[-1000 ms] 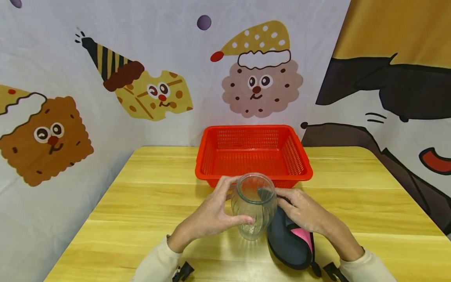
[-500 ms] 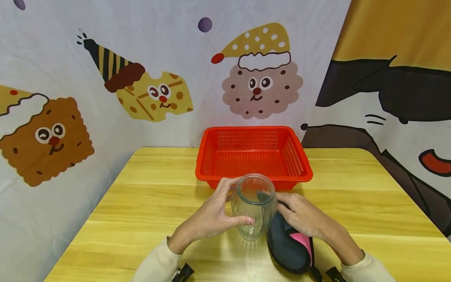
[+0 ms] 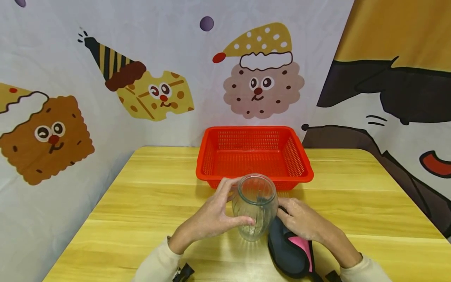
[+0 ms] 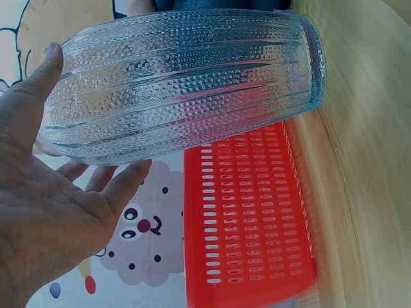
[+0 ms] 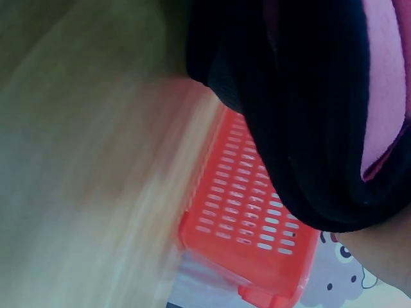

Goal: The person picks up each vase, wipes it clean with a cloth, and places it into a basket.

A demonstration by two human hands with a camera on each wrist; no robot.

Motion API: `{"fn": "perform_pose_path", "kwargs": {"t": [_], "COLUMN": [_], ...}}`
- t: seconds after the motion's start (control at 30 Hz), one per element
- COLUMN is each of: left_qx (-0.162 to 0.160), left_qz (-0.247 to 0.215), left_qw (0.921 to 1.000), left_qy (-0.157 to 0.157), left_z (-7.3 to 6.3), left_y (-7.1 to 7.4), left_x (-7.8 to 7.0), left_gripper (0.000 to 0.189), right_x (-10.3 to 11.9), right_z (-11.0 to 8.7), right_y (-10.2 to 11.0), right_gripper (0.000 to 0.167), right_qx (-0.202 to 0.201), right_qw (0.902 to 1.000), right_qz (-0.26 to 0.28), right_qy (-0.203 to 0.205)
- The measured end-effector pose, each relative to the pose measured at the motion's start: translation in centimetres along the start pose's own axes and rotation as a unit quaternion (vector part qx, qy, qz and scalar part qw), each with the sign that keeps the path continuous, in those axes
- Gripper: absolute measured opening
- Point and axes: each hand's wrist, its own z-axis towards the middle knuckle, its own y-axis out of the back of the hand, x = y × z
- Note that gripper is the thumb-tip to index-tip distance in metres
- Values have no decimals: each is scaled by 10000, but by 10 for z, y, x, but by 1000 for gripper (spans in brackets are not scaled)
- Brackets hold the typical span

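A clear ribbed glass jar (image 3: 256, 215) stands upright at the table's middle, its round mouth facing up. My left hand (image 3: 215, 211) grips it from the left, thumb across the near side and fingers around the far side. In the left wrist view, the jar (image 4: 180, 86) shows a dimpled surface against the hand (image 4: 58, 199). My right hand (image 3: 304, 217) pinches the upper end of a soft dark grey fabric item (image 3: 287, 250) with black edging and a pink inside, close beside the jar. The right wrist view shows this item (image 5: 308, 115) near the camera, covering most of the hand (image 5: 379, 253).
A red perforated plastic basket (image 3: 306, 174) stands just behind the jar, toward the back of the wooden table (image 3: 141, 188). Behind the table hangs a light cloth (image 3: 169, 31) printed with cartoon figures.
My right fingers have drawn in and curled more at the fabric item's upper end. The item has shifted slightly toward me. The left hand and jar stay nearly still.
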Motion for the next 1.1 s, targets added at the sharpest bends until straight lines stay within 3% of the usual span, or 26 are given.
{"fn": "perform_pose_path", "kwargs": {"t": [0.37,0.57,0.73,0.93,1.0,1.1], "left_qx": [59,90,85,148,144,132], "left_qz": [48,58,53,-4,6,-2], "left_qw": [10000,9999,9999,9998,9998,9998], "left_qy": [3,35,81,119,154,174], "left_z": [-1,0,0,1,2,2], "left_y": [1,1,1,3,2,2], "left_x": [-2,-3,-4,-5,-5,-5], "left_gripper": [92,91,90,89,90,90], "right_x": [-6,-6,-3,1,2,4], "right_z": [-8,-10,-17,-33,-41,-55], "right_y": [-16,-17,-14,3,13,32], "right_gripper": [19,39,41,82,80,57], "right_qx": [125,158,93,-259,-320,-371], "right_qw": [9994,9985,9960,9929,9912,9873], "right_qz": [-126,-167,-498,-336,-168,377], "right_qy": [-287,-489,-730,-1115,-1271,-1499]}}
